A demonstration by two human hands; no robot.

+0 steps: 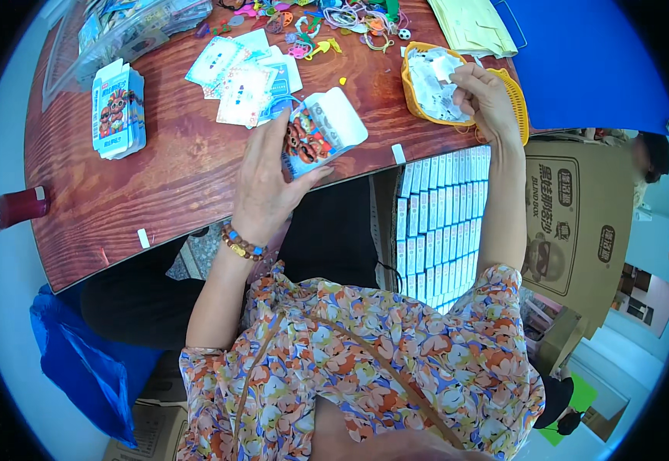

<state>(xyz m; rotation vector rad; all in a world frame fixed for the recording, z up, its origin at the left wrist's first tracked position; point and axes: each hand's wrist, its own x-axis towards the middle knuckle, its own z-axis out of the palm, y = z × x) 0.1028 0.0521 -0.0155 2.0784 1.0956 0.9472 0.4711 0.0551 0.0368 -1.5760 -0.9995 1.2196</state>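
My left hand is wrapped round a small cardboard box printed with cartoon figures, held tilted at the table's near edge. The box's white flap stands up at its top. Over a yellow basket on the right, my right hand has its thumb and fingers pinched together at a small white packet. More small white packets fill the basket. Just beyond the box lie several spread cards, pale and blue, and the box partly overlaps them.
A stack of flattened printed boxes stands at left, near a clear plastic bin. Colourful trinkets lie at the far side, yellow paper sheets beside them. Below the table's right edge is a carton packed with boxes. A dark red jar is at far left.
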